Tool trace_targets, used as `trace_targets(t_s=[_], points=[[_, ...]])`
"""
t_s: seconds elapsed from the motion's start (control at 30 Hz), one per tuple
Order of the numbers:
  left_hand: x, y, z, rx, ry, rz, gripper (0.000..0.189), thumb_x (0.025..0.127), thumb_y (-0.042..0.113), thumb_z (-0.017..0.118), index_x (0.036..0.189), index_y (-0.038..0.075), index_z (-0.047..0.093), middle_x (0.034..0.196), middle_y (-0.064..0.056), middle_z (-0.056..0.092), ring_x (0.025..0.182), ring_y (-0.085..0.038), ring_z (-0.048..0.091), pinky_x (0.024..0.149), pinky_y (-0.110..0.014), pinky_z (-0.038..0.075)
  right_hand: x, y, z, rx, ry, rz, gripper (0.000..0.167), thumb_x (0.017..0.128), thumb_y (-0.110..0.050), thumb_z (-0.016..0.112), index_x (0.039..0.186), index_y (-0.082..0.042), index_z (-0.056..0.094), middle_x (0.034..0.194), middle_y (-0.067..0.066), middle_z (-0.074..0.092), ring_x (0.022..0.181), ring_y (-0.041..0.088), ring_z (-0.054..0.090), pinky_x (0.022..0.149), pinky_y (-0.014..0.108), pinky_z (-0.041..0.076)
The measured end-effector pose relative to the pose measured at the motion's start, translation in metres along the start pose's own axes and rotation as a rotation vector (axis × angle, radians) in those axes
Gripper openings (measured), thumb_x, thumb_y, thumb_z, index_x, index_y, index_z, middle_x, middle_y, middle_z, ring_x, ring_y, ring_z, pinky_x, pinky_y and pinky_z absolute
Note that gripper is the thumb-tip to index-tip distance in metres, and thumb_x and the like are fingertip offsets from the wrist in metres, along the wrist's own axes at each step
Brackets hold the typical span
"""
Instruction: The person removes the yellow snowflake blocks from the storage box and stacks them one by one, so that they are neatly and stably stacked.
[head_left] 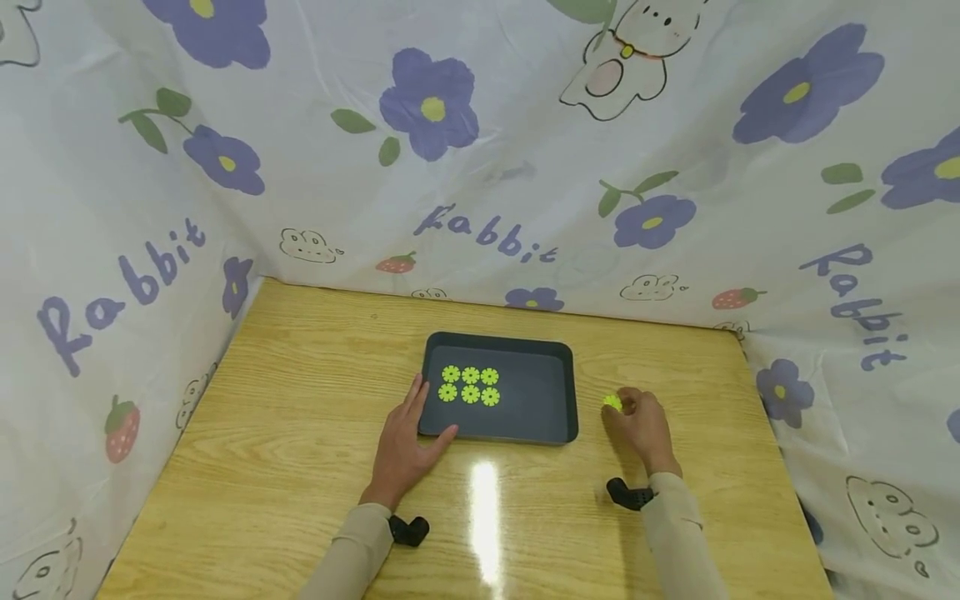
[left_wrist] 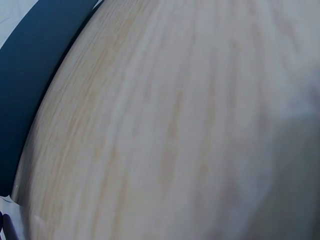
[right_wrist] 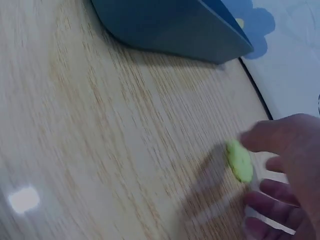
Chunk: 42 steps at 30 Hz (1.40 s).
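My left hand (head_left: 403, 450) rests at the near left corner of a dark rectangular tray (head_left: 532, 392), fingers extended along its left side and thumb at its front rim. Several flat yellow-green notched discs (head_left: 465, 395) lie in two rows in the tray's left half. To the right of the tray, my right hand (head_left: 641, 423) pinches another yellow-green disc (right_wrist: 240, 162) between thumb and fingers, close over the table. In the left wrist view only the tray's outer wall (left_wrist: 30, 75) and wood show; the left fingers are out of sight there.
The wooden table (head_left: 300, 375) meets a white cloth (head_left: 525, 183) printed with purple flowers and "Rabbit" lettering at its back and sides. Black straps with small devices (head_left: 628, 495) sit on both wrists. A bright light reflection (head_left: 486, 517) lies in front of the tray.
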<state>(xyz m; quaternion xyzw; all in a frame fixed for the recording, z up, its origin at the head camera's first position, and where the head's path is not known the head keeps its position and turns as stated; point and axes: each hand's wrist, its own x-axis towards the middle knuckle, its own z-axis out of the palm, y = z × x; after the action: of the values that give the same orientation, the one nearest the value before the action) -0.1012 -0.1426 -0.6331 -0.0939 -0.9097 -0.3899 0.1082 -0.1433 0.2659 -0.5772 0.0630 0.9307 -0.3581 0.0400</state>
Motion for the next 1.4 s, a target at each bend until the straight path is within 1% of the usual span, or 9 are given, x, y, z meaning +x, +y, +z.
trace_targets(t_s=[0.17,0.33,0.53,0.67,0.8,0.93,1.07,1.2,1.4], points=[[-0.001,0.0,-0.001,0.003,-0.005,0.002,0.089,0.094,0.051,0.073,0.162,0.007,0.034,0.172,0.003,0.018,0.147,-0.034,0.041,0.117,-0.057,0.035,-0.001,-0.011,0.004,0.017,0.088,-0.021,0.051,0.102,-0.016,0.066,0.143,0.011,0.053,0.132,0.034,0.052,0.104,0.044,0.064,0.079,0.053,0.058],[0.0,0.0,-0.001,0.012,0.016,0.021,0.09,0.093,0.05,0.074,0.161,0.006,0.036,0.172,0.0,0.02,0.146,-0.035,0.043,0.116,-0.058,0.036,0.007,-0.034,0.007,0.042,0.149,-0.08,0.046,0.102,-0.016,0.065,0.141,0.008,0.057,0.128,0.031,0.056,0.098,0.04,0.064,0.076,0.053,0.057],[0.0,0.0,0.0,0.011,0.022,0.033,0.089,0.093,0.049,0.074,0.161,0.005,0.036,0.172,-0.002,0.021,0.145,-0.037,0.043,0.115,-0.06,0.036,0.012,-0.07,0.018,0.073,0.131,-0.167,0.045,0.101,-0.018,0.067,0.139,0.006,0.059,0.128,0.029,0.057,0.098,0.037,0.063,0.074,0.051,0.056],[0.0,0.0,-0.002,0.001,0.019,0.036,0.089,0.093,0.049,0.074,0.16,0.003,0.037,0.172,-0.001,0.021,0.145,-0.036,0.043,0.116,-0.06,0.036,0.013,-0.093,0.032,0.057,0.119,-0.243,0.041,0.1,-0.015,0.07,0.134,0.006,0.064,0.123,0.027,0.06,0.092,0.034,0.063,0.072,0.048,0.055],[0.0,0.0,-0.002,-0.01,0.018,0.029,0.089,0.093,0.05,0.074,0.16,0.003,0.037,0.172,0.001,0.02,0.146,-0.035,0.042,0.117,-0.058,0.035,0.014,-0.112,0.05,0.014,0.075,-0.314,0.035,0.097,-0.012,0.074,0.127,0.005,0.069,0.113,0.022,0.064,0.086,0.03,0.064,0.071,0.046,0.056],[-0.001,0.0,0.0,-0.001,0.019,0.027,0.09,0.093,0.05,0.073,0.161,0.004,0.036,0.172,-0.001,0.02,0.147,-0.036,0.041,0.117,-0.059,0.034,0.013,-0.124,0.072,-0.07,-0.035,-0.351,0.03,0.095,-0.012,0.077,0.122,0.001,0.073,0.109,0.015,0.066,0.085,0.024,0.067,0.071,0.042,0.059],[-0.002,0.0,-0.001,0.0,0.005,0.016,0.089,0.094,0.052,0.072,0.162,0.007,0.035,0.172,0.0,0.02,0.147,-0.035,0.041,0.117,-0.059,0.034,0.011,-0.132,0.093,-0.118,-0.139,-0.35,0.029,0.093,-0.014,0.08,0.119,-0.002,0.075,0.107,0.012,0.067,0.086,0.021,0.066,0.072,0.039,0.059],[-0.002,0.0,-0.001,0.0,0.001,0.005,0.088,0.094,0.051,0.072,0.162,0.007,0.035,0.172,0.001,0.02,0.146,-0.035,0.042,0.117,-0.058,0.034,0.009,-0.136,0.108,-0.138,-0.179,-0.365,0.032,0.09,-0.015,0.083,0.118,-0.001,0.075,0.103,0.012,0.067,0.084,0.02,0.064,0.072,0.039,0.058],[-0.002,0.002,-0.004,-0.001,0.003,0.006,0.088,0.095,0.051,0.071,0.162,0.006,0.035,0.172,-0.001,0.021,0.144,-0.038,0.043,0.116,-0.06,0.035,0.01,-0.138,0.119,-0.192,-0.191,-0.369,0.038,0.087,-0.017,0.086,0.12,-0.001,0.074,0.101,0.011,0.065,0.082,0.017,0.06,0.069,0.038,0.056]])
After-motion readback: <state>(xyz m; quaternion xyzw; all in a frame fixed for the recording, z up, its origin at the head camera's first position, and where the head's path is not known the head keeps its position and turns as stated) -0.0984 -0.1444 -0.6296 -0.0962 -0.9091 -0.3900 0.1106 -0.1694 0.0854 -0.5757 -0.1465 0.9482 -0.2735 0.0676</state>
